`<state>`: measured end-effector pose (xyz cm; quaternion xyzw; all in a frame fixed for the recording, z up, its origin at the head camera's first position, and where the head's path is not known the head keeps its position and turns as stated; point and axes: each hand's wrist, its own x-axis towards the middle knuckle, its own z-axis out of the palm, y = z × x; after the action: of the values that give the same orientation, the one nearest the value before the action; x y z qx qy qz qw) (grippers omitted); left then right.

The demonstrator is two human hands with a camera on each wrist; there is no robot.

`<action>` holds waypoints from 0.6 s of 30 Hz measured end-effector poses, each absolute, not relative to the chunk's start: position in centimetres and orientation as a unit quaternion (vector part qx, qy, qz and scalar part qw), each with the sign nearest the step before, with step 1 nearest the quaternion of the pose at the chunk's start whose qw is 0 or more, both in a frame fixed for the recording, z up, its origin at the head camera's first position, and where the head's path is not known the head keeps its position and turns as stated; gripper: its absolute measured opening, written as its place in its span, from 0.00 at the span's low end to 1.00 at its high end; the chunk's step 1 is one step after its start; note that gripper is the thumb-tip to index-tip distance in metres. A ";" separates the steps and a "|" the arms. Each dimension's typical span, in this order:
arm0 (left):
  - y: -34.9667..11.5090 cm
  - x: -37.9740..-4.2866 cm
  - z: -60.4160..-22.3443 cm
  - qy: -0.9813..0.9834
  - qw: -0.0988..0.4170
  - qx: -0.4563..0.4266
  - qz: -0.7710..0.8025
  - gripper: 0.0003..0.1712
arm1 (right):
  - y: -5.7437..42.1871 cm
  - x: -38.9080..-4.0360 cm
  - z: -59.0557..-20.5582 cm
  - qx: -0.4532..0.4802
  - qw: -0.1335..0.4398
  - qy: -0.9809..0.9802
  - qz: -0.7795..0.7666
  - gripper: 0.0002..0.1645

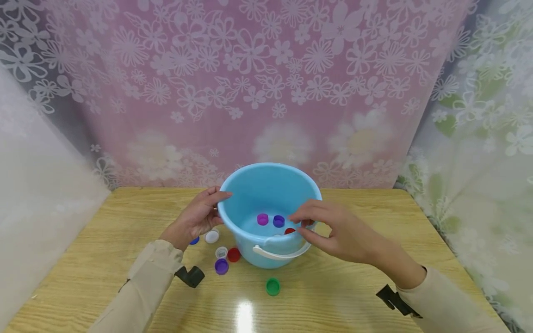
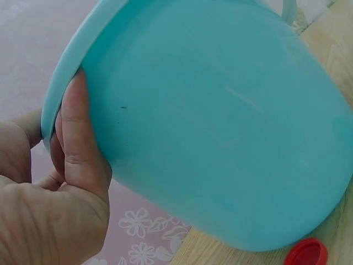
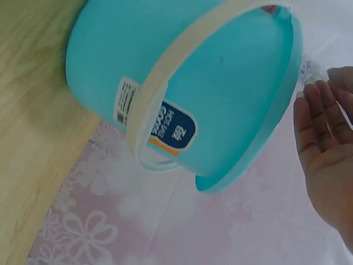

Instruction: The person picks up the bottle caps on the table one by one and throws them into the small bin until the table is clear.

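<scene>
A light blue bucket [image 1: 270,189] stands on the table, its white handle [image 1: 276,255] hanging on the near side. My left hand [image 1: 195,219] grips the rim on the left, thumb over the inside and fingers beneath the outer edge. Over the right rim is my right hand [image 1: 337,231], fingers loosely bent; the right wrist view shows them apart from the rim with nothing held. Inside the bucket lie a pink bottle cap [image 1: 263,219], a purple cap [image 1: 278,221] and a red cap [image 1: 289,231], partly hidden by the near rim.
Left of the bucket on the wooden table [image 1: 341,296] lie white caps [image 1: 212,236], a blue cap [image 1: 194,240], another red cap [image 1: 234,254] and another purple cap [image 1: 221,266]. A green cap [image 1: 272,286] lies in front. Floral curtains [image 1: 270,92] surround the table's back and sides.
</scene>
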<state>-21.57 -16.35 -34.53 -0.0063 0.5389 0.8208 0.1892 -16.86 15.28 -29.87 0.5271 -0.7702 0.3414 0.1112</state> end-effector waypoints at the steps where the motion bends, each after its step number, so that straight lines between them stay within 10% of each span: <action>1: -16.3 -21.6 -34.5 0.538 0.190 -0.007 0.821 0.08 | 15.2 -16.5 -30.1 0.534 0.108 -0.765 0.344 0.17; 18: -16.3 -21.7 -34.5 0.532 0.189 -0.013 0.825 0.08 | 14.4 -13.6 -36.1 0.607 0.104 -0.756 0.220 0.19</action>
<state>-21.70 -16.28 -34.47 -0.0131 0.5318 0.8254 0.1890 -13.62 14.41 -36.11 0.6072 -0.7563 0.2200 0.1041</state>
